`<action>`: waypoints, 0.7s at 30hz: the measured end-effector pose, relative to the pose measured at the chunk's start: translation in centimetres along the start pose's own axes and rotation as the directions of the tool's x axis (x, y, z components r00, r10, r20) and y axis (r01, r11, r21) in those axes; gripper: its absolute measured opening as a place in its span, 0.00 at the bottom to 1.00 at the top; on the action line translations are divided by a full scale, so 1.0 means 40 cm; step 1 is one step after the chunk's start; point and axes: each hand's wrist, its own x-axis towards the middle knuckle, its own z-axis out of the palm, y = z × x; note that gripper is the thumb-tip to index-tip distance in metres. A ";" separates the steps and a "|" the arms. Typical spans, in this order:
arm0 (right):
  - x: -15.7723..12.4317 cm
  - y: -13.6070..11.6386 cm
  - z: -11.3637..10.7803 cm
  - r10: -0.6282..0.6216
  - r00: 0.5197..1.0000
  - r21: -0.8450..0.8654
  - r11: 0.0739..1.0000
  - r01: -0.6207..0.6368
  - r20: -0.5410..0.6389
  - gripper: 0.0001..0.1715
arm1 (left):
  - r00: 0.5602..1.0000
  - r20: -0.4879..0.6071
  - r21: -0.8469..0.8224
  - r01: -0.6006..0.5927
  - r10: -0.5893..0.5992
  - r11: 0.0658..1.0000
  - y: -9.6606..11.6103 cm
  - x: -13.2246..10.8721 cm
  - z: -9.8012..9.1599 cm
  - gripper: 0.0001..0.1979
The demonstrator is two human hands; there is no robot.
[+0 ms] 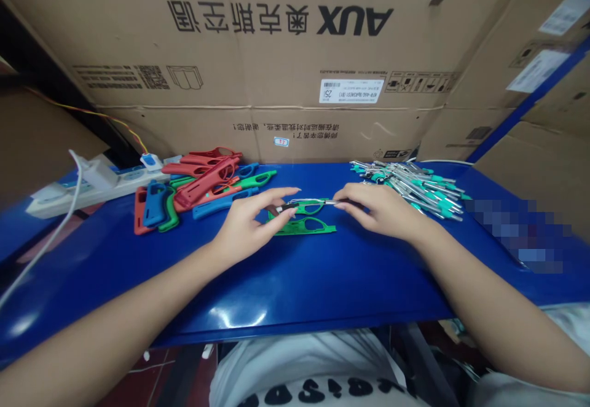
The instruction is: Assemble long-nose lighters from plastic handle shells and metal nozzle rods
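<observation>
The left hand (251,219) has its thumb and forefinger closed on a small black part (289,205), and the right hand (382,210) pinches a metal rod (330,202) between its fingers; thin wires (306,200) run between the two grips. Part and rod sit over the far green shell (314,208), though I cannot tell whether they touch it. The near green shell (311,229) lies just in front, on the blue worktop (286,284). Left of the hands is a loose pile of red, blue and green shells (207,182), with a power strip (124,183) behind it holding white plugs. Beyond the right hand lies a heap of silver-and-teal rods (410,189). A cardboard wall (258,93) limits reach at the back; whatever is behind it is hidden. The widest room is in front, where worktop runs between the forearms to the near edge.
</observation>
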 end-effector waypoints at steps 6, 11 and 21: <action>0.001 -0.007 -0.002 -0.011 0.989 0.268 0.963 -0.030 0.150 0.15 | 0.988 0.034 -0.072 0.150 -0.148 0.986 -0.012 0.014 0.003 0.11; -0.005 0.002 -0.022 0.084 0.970 0.392 0.904 -0.170 0.227 0.15 | 0.956 0.256 -0.026 0.156 -0.145 0.987 -0.046 0.011 0.008 0.16; 0.000 0.022 -0.012 0.054 0.932 0.353 0.917 -0.189 0.358 0.11 | 0.889 0.456 0.233 -0.161 0.039 0.959 -0.046 0.002 -0.003 0.14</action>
